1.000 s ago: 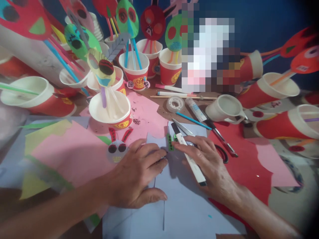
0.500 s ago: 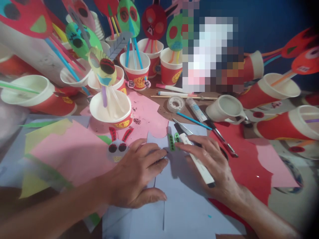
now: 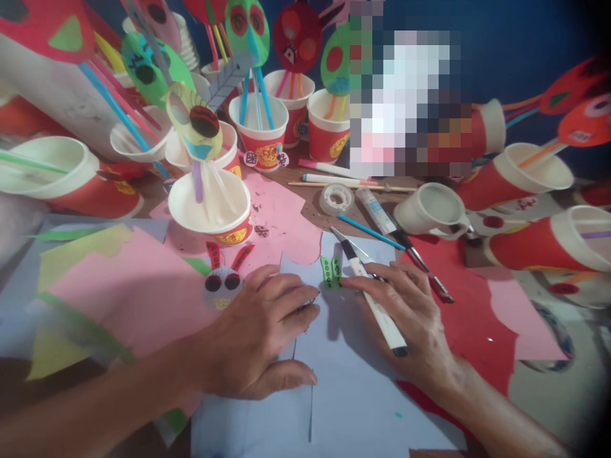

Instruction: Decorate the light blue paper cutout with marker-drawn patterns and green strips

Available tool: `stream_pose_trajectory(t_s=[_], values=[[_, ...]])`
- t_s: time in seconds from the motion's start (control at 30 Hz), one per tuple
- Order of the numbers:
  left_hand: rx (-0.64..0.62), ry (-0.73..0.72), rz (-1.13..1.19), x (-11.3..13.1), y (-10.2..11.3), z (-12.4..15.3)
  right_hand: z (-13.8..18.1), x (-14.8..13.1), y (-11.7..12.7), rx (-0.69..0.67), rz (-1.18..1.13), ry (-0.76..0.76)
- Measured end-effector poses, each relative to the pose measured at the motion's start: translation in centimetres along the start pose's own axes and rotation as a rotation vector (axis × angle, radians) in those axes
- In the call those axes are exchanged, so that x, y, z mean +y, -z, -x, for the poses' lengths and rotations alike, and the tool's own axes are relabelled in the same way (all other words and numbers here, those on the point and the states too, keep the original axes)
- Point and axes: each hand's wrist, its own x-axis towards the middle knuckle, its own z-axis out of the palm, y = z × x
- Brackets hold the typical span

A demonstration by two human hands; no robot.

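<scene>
My right hand (image 3: 405, 305) holds a white marker with black ends (image 3: 379, 308) slanting through its fingers. Its index fingertip touches a small green paper strip with black dots (image 3: 337, 272). A similar green strip (image 3: 326, 272) lies just left of that one, both on bluish-grey paper (image 3: 353, 407). Fingers apart, my left hand (image 3: 262, 337) rests on the paper, a small dark patterned thing partly hidden under its fingertips. Left of its knuckles is a grey paper face (image 3: 220, 294) with red dotted strips on top. Scissors (image 3: 356, 247) lie partly behind the marker.
Red paper cups (image 3: 212, 210) with paper faces on straws stand across the back and lie tipped at the right. A tape roll (image 3: 337, 200), glue stick (image 3: 375, 210), white mug (image 3: 432, 210) and brush (image 3: 429, 270) lie ahead. Pink paper (image 3: 138, 292) and red paper (image 3: 477, 318) flank my hands.
My right index finger has shifted the right green strip, which now lies straighter beside the other and shows more. My left hand stays nearly still. The view has moved slightly.
</scene>
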Motion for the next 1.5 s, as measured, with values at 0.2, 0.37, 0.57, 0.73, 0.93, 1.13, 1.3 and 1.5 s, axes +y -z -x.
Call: stream_pose_trajectory(t_s=[0.2, 0.37, 0.57, 0.73, 0.93, 1.13, 1.3, 1.5], values=[[-0.006, -0.002, 0.005, -0.07, -0.07, -0.02, -0.31, -0.32, -0.05, 0.021, 0.023, 0.005], [-0.003, -0.006, 0.004, 0.03, 0.13, -0.08, -0.45, -0.61, -0.09, 0.017, 0.030, -0.011], [-0.023, -0.004, -0.023, 0.06, 0.34, -0.11, -0.43, -0.80, -0.08, 0.020, 0.032, -0.023], [0.010, -0.005, -0.020, -0.04, 0.04, -0.05, -0.48, -0.85, -0.04, 0.020, 0.030, -0.025], [-0.027, 0.003, -0.019, 0.14, 0.34, -0.10, -0.36, -0.82, -0.09, 0.020, 0.025, -0.015], [-0.010, 0.006, -0.019, 0.07, 0.14, 0.04, -0.35, -0.81, -0.05, 0.026, 0.018, -0.013], [-0.024, 0.010, -0.002, 0.05, 0.17, 0.04, -0.41, -0.78, -0.09, 0.024, 0.016, -0.010], [-0.014, -0.009, -0.006, 0.06, 0.53, -0.07, -0.33, -0.66, 0.03, 0.036, 0.016, -0.002]])
